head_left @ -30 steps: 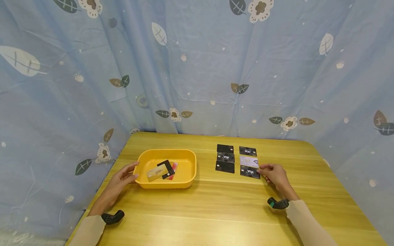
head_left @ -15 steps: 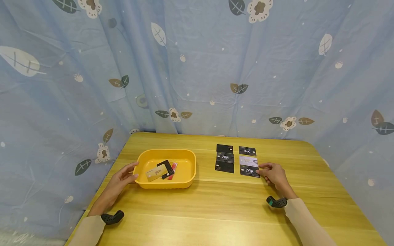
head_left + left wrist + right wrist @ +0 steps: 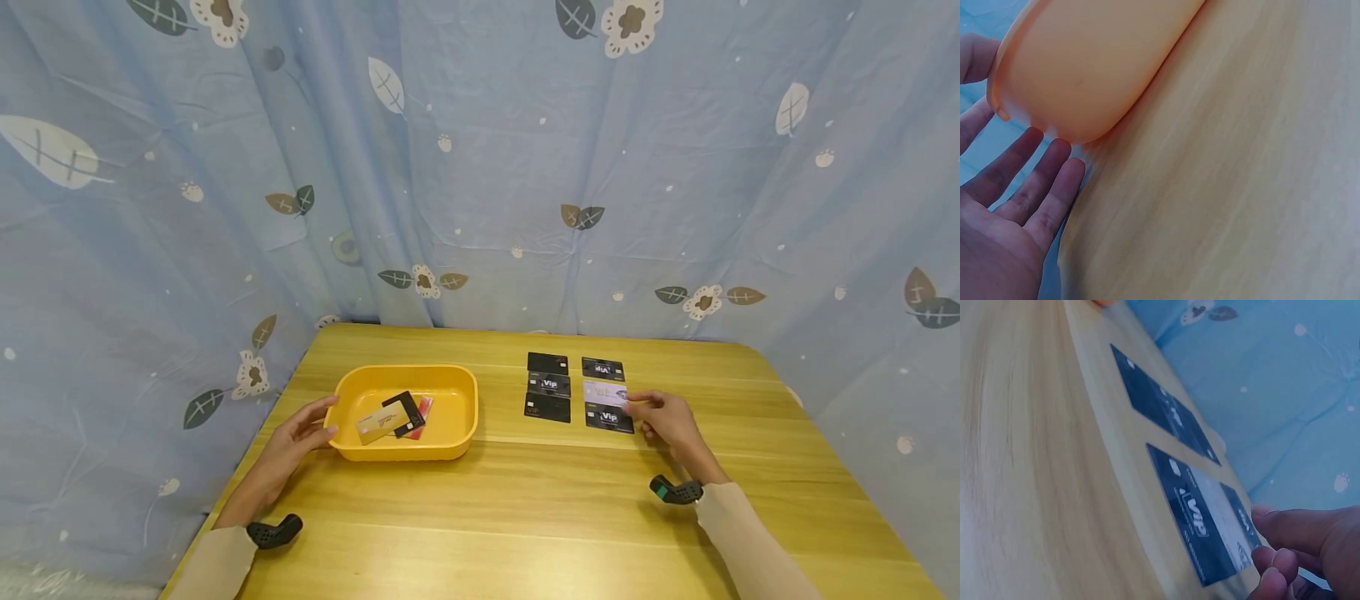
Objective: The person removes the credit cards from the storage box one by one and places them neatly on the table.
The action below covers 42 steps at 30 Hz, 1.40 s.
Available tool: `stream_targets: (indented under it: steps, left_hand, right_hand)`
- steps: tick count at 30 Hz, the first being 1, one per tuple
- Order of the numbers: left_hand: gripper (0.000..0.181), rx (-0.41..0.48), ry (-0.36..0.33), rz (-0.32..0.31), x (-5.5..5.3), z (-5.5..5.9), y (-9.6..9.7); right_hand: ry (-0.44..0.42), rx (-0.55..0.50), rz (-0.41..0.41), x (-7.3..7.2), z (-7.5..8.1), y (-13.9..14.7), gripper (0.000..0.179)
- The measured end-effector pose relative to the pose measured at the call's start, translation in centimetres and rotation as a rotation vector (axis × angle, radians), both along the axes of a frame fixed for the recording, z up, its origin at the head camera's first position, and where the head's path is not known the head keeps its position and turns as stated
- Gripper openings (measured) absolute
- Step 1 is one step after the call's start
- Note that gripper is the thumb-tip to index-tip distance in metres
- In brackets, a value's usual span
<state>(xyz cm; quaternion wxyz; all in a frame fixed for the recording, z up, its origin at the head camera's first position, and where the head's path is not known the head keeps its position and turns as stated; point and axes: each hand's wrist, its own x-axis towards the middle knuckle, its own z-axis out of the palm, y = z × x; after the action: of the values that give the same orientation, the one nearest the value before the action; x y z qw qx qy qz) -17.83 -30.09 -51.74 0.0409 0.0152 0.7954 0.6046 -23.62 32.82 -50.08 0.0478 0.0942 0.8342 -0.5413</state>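
Left hand [image 3: 294,435] is touching yellow tray [image 3: 405,452], fingers spread — right hand [image 3: 672,423] is sitting at pale card [image 3: 603,392], grip narrow — can't tell if pinching.

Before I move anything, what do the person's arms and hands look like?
The left hand and right hand wear no gloves. Long pale beige sleeves cover the forearms. A black device with small dots sits at each wrist; the right one bears a green patch.
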Motion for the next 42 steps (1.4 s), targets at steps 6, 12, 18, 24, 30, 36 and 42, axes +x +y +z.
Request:
stream_targets:
  steps: [6,12,18,24,30,36,42]
  left_hand:
    - [0.066,0.001,0.005,-0.003,0.1,0.1,0.0]
    - [0.065,0.006,0.009,-0.009,0.0,0.0,-0.1]
    - [0.066,-0.005,0.008,0.003,0.0,0.0,0.0]
    - [0.067,-0.006,0.001,0.003,0.0,-0.1,0.0]
    - [0.067,-0.014,-0.006,0.009,0.0,-0.1,0.0]
    - [0.068,-0.010,0.001,0.010,0.1,-0.2,0.0]
    - [0.067,0.005,0.018,0.001,0.0,-0.3,-0.1]
  right_hand:
    - [0.055,0.009,0.049,-0.1,0.9,-1.0,0.044]
    - [0.081,0.034,0.068,-0.4,1.5,-2.4,0.040]
    - [0.090,0.023,0.088,-1.0,2.0,-3.9,0.041]
    - [0.100,0.036,0.113,-1.3,2.3,-5.1,0.040]
    - [0.111,0.011,0.143,-1.5,2.4,-6.2,0.040]
    - [0.125,0.005,0.186,-1.7,2.7,-7.7,0.040]
    - [0.136,-0.019,0.231,-2.0,3.0,-9.4,0.041]
